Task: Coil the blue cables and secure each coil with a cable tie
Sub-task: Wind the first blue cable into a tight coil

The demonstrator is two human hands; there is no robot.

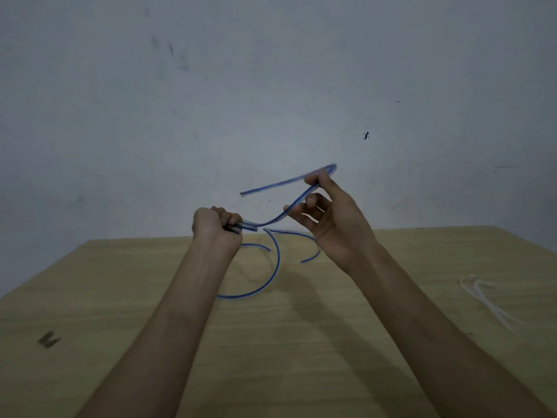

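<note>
— What's nearest you?

— Bare wooden table (pixel 286 357); white cable ties (pixel 485 300) lying at three o'clock.

— And the hands?

— Raised above it. Left hand (pixel 215 226) fisted around one end of a blue cable (pixel 272 220); right hand (pixel 334 218), at one o'clock, pinches its bend.

— Farther back?

— Loose blue cables (pixel 275 267) on the table beneath the hands.

Light wooden table (pixel 301 357): blue cables (pixel 271 276) centre, white cable ties (pixel 485 300) right.
</note>
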